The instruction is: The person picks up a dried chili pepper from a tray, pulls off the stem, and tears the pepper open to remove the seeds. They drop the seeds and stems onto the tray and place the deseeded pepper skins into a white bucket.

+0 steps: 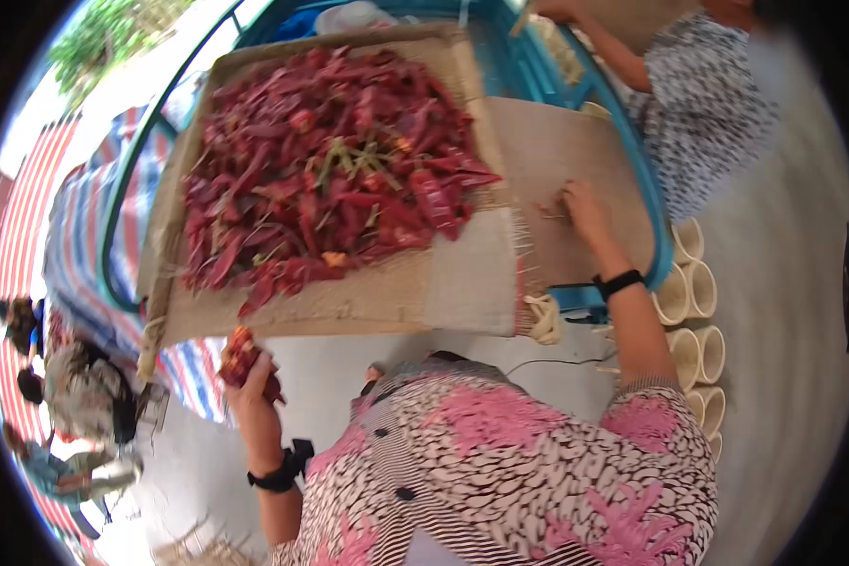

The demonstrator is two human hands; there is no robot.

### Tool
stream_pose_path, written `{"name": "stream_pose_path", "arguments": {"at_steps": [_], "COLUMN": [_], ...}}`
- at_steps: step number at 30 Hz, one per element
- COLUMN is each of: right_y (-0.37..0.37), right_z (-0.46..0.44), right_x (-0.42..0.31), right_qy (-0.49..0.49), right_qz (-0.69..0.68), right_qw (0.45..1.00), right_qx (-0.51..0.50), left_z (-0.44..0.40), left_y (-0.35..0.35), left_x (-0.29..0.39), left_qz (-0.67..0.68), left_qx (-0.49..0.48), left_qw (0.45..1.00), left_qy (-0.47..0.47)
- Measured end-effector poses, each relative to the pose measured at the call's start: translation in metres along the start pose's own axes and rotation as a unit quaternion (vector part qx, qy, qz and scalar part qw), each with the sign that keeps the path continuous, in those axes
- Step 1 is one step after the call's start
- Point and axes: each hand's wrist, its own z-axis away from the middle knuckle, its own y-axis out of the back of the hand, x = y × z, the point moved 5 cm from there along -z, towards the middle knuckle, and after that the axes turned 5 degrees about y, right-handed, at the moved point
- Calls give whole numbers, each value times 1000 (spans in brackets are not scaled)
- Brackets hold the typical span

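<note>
My left hand is closed around a small bunch of dried red chili peppers, held just off the near left edge of the tray. A large heap of dried red chilies fills the shallow cloth-covered tray, with pale stems bunched near its middle. On the right, my right hand reaches over a brown board, fingers bent and somewhat apart. Some small reddish bits lie at its fingertips.
The tray rests on a blue metal cart frame. Several cream-coloured cups or tubes stand right of it. Another person in a patterned top is at the upper right. More people sit at left near a striped tarp.
</note>
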Motion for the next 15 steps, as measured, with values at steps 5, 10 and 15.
{"name": "stream_pose_path", "arguments": {"at_steps": [5, 10, 15], "right_y": [-15, -7, -25], "right_z": [-2, -5, -4], "right_x": [-2, 4, 4], "right_qy": [110, -47, 10], "right_qz": [67, -76, -188], "right_qw": [991, 996, 982], "right_qx": [37, -6, -18], "left_z": [3, -5, -13], "left_y": [-20, -22, -34], "left_x": [16, 7, 15], "left_qz": [-33, -130, -92], "left_qx": [4, -26, -73], "left_qw": [999, 991, 992], "left_qy": [-24, -32, -44]}}
